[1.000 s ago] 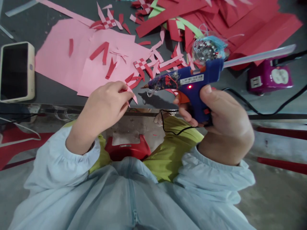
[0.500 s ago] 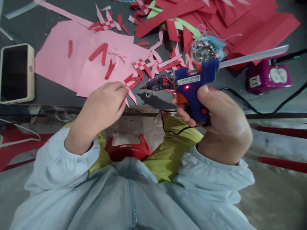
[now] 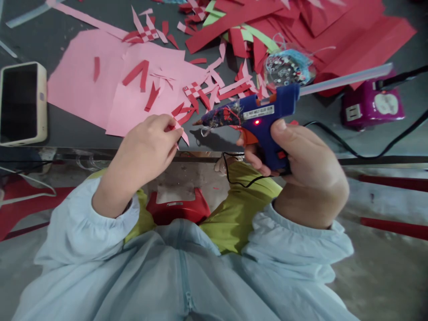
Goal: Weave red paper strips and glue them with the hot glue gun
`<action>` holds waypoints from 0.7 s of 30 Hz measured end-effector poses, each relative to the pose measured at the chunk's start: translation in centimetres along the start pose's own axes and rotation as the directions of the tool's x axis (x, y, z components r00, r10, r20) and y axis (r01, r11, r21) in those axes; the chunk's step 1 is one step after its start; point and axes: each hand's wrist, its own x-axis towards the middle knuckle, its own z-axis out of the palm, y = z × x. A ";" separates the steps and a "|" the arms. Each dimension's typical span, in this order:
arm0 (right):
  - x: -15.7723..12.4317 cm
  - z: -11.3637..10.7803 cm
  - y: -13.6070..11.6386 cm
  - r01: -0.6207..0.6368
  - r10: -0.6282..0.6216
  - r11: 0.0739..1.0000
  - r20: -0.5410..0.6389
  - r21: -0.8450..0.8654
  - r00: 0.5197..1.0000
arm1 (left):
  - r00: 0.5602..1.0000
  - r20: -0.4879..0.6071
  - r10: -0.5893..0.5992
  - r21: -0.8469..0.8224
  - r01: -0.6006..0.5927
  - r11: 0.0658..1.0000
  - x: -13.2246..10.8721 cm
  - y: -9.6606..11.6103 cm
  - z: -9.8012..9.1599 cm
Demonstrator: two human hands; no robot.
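My left hand is closed at the table's front edge, its fingertips pinching a small pink and red paper piece. The fingers partly cover that piece. Wrapped round the handle of a blue hot glue gun is my right hand. The gun's nozzle points left, a short gap from the left fingertips, with a clear glue strand hanging under it and a red light lit. A clear glue stick sticks out of its back. Checkered woven paper pieces lie behind the nozzle.
Pink sheets and a phone lie at the left. Red paper, a round container of small beads and a purple power adapter are at the right. A black cable trails along the table's right side.
My left fingers have shifted slightly right over the small paper piece. The glue gun in my right hand has moved slightly left.
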 end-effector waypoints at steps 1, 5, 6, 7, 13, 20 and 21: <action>0.0 0.0 0.0 0.004 -0.004 1.000 0.006 0.001 1.000 | 1.000 0.006 0.010 0.004 -0.010 1.000 0.0 0.0 0.0; 0.1 0.0 0.0 0.011 -0.011 1.000 0.007 -0.005 1.000 | 0.999 0.009 0.038 -0.011 -0.038 0.999 -0.1 -0.2 -0.1; 0.1 -0.1 0.0 0.009 -0.009 1.000 0.014 -0.007 1.000 | 0.999 0.009 0.043 -0.012 -0.043 0.999 -0.1 -0.2 -0.1; 0.2 -0.1 0.0 0.004 -0.004 1.000 0.023 -0.009 1.000 | 0.999 0.005 0.047 -0.009 -0.047 0.999 -0.2 -0.2 -0.1; 0.2 -0.1 0.0 -0.051 0.051 0.999 0.004 -0.011 0.999 | 0.994 0.045 0.096 0.007 -0.096 0.995 -0.4 -0.2 -0.6; 0.2 0.2 0.0 -0.038 0.038 0.999 0.013 -0.003 0.999 | 0.990 0.049 0.133 0.018 -0.134 0.991 -0.4 -0.4 -0.6; 0.2 0.2 0.0 -0.035 0.035 0.999 0.008 -0.006 0.999 | 0.990 0.043 0.132 0.006 -0.132 0.991 -0.4 -0.5 -0.5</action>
